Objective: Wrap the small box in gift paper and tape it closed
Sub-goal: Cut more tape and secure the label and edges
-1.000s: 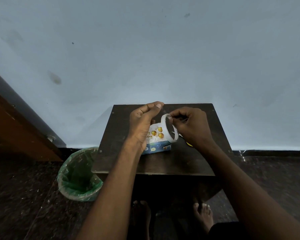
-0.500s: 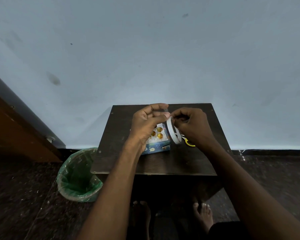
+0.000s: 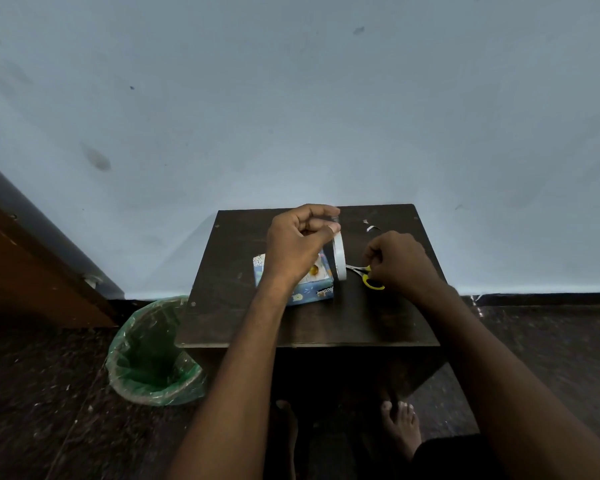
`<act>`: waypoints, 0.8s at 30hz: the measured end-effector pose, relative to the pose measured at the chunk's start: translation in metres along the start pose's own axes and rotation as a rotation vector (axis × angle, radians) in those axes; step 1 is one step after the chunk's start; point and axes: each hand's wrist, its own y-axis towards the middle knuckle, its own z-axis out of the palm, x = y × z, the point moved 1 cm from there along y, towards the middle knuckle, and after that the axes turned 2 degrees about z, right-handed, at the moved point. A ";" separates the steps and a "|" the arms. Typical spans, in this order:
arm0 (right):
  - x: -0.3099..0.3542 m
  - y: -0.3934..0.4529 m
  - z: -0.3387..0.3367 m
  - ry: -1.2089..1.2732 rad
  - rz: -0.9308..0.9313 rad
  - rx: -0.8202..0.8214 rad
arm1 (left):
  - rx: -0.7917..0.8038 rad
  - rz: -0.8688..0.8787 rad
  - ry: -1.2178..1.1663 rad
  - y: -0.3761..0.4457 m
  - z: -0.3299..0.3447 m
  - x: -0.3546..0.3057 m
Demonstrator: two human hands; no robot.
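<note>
Taping step in hand. The left hand [image 3: 297,247] pinches the white ring-shaped tape roll [image 3: 339,256] upright; beneath it sits the blue-patterned paper-wrapped small box [image 3: 312,292]. The right hand [image 3: 397,261] curls around yellow-handled steel scissors [image 3: 368,276]. Next move likely calls for cutting a strip.

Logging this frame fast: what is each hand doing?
Left hand: pinches the tape roll.
Right hand: grips the scissors.

bare table [image 3: 378,317] front open, wrapped box [image 3: 314,294], tape roll [image 3: 340,256], scissors [image 3: 369,277] crowding centre
</note>
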 end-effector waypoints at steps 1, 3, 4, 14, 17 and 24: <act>0.000 -0.001 0.000 -0.009 -0.001 0.000 | 0.002 0.006 0.014 0.001 0.002 0.000; 0.000 -0.002 -0.001 -0.044 -0.003 -0.003 | 0.005 0.011 0.038 0.001 0.005 0.001; 0.001 -0.003 -0.001 -0.076 -0.009 -0.014 | 0.008 0.014 0.051 0.001 0.006 0.002; -0.008 -0.002 -0.009 -0.141 -0.064 -0.145 | 0.042 0.039 0.068 0.002 -0.001 0.006; -0.010 -0.001 -0.024 0.078 -0.052 -0.115 | 0.044 0.028 0.075 0.002 -0.003 0.008; -0.007 -0.009 -0.039 0.288 -0.172 -0.029 | 0.009 0.019 0.100 0.001 0.001 0.004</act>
